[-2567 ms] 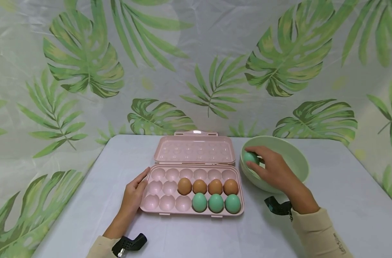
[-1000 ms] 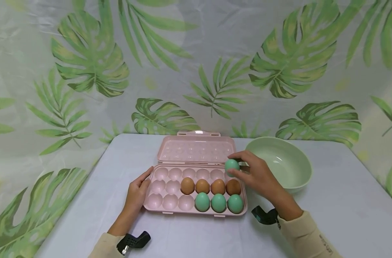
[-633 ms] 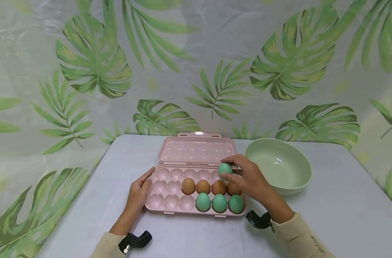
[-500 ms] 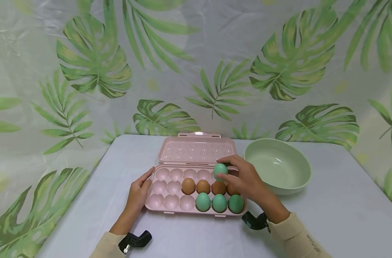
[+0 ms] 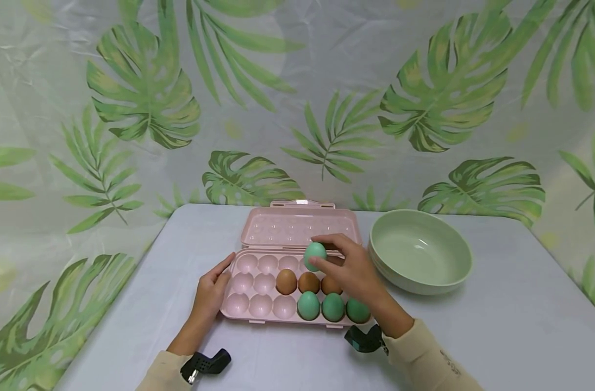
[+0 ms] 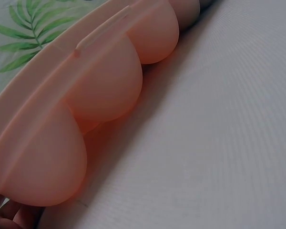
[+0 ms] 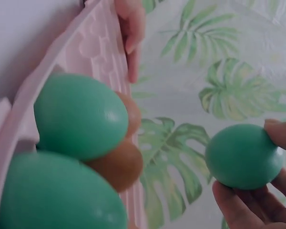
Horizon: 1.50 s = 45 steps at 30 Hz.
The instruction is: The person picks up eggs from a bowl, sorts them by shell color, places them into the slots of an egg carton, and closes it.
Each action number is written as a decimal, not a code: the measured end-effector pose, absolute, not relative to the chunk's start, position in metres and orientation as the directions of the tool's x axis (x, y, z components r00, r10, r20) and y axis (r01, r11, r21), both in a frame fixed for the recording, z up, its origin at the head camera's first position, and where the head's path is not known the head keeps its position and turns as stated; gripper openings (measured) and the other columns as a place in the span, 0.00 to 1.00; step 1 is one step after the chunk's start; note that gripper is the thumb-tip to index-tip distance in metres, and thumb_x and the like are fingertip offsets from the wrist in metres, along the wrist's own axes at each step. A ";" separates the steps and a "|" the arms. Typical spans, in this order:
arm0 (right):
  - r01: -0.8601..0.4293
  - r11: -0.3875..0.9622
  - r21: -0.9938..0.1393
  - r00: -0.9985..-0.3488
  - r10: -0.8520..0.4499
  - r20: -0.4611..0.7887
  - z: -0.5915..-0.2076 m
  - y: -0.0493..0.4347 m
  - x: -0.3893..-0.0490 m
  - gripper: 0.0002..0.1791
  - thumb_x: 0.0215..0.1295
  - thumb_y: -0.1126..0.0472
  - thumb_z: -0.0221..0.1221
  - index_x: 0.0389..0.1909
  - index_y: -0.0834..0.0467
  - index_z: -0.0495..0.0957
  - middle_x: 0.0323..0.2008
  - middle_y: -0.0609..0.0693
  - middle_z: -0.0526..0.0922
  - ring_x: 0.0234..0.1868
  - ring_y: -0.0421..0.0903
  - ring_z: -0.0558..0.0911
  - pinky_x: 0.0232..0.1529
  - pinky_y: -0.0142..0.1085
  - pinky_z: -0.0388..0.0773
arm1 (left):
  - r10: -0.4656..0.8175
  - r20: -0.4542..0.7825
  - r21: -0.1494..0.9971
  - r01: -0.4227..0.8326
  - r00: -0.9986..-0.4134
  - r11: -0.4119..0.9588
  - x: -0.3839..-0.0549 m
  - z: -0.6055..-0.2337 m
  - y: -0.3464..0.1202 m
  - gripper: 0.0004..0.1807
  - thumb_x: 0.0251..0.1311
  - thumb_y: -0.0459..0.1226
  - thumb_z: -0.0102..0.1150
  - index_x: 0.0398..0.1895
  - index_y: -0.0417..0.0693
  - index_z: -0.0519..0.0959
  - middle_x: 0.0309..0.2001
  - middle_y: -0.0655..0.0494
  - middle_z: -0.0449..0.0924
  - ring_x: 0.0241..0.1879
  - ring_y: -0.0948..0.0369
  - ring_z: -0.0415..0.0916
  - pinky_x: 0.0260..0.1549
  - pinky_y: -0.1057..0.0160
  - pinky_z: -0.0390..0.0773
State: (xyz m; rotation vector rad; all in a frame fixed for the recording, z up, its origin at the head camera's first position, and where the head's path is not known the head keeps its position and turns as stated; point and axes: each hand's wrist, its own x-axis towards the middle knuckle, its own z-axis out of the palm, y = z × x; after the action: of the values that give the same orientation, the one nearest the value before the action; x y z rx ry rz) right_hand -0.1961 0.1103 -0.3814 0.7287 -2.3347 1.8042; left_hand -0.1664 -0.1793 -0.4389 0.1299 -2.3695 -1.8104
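A pink egg carton (image 5: 243, 318) lies opened on the table, its lid (image 5: 301, 224) folded back. My left hand (image 5: 211, 290) holds the carton by its left end; some of its fingers (image 6: 9, 214) show beside a cup in the left wrist view. My right hand (image 5: 354, 266) pinches a green egg (image 5: 315, 256) between thumb and fingertips, close over the back row of cups. Several brown eggs (image 5: 286, 282) fill the right part of the middle row, partly hidden by the right hand. Three green eggs (image 5: 308, 306) sit at the right of the front row.
A pale green bowl (image 5: 419, 252), which looks like two nested, stands right of the carton with no eggs showing in it. The white-covered table (image 5: 522, 304) ends at a leaf-patterned cloth (image 5: 297, 108) behind.
The right hand has brought a green egg leftward from the bowl to the carton and along its back row. The left hand keeps its hold on the carton's left end.
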 end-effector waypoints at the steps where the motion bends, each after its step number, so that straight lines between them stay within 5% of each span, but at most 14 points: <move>1: -0.434 0.178 -0.883 -0.878 -0.302 0.371 -0.382 0.108 -0.196 0.23 0.57 0.61 0.68 0.54 0.61 0.78 0.50 0.52 0.79 0.51 0.48 0.80 0.49 0.33 0.79 | -0.163 0.072 0.964 0.027 -0.984 0.265 -0.166 -0.439 -0.179 0.23 0.70 0.30 0.41 0.67 0.38 0.67 0.68 0.50 0.66 0.70 0.58 0.57 0.66 0.63 0.59; 16: -0.394 0.198 -0.897 -0.899 -0.285 0.332 -0.369 0.086 -0.176 0.21 0.58 0.70 0.64 0.53 0.69 0.76 0.51 0.60 0.79 0.52 0.54 0.79 0.51 0.40 0.79 | -0.166 0.076 0.960 0.027 -0.983 0.278 -0.165 -0.437 -0.178 0.23 0.70 0.30 0.40 0.67 0.37 0.67 0.68 0.49 0.66 0.70 0.58 0.57 0.66 0.61 0.58; 31: -0.398 0.079 -0.914 -0.874 -0.336 0.352 -0.407 0.083 -0.188 0.21 0.56 0.67 0.68 0.52 0.62 0.78 0.49 0.54 0.79 0.51 0.56 0.78 0.48 0.35 0.81 | -0.166 0.097 0.964 0.051 -0.981 0.260 -0.182 -0.470 -0.193 0.22 0.71 0.33 0.43 0.67 0.46 0.70 0.67 0.56 0.68 0.70 0.61 0.57 0.67 0.61 0.58; 45: -0.368 0.134 -0.920 -0.876 -0.383 0.294 -0.390 0.076 -0.175 0.21 0.55 0.73 0.66 0.51 0.69 0.76 0.50 0.63 0.78 0.50 0.56 0.80 0.49 0.40 0.80 | -0.180 0.098 0.961 0.046 -0.979 0.272 -0.185 -0.474 -0.192 0.23 0.69 0.32 0.43 0.67 0.46 0.70 0.67 0.56 0.68 0.69 0.62 0.58 0.66 0.60 0.59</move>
State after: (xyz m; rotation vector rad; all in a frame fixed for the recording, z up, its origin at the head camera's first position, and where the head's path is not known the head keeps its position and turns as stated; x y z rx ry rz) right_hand -0.1746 0.0760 -0.3896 0.7859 -2.3747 1.9213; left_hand -0.1845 -0.1923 -0.4737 0.1250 -2.3493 -1.7863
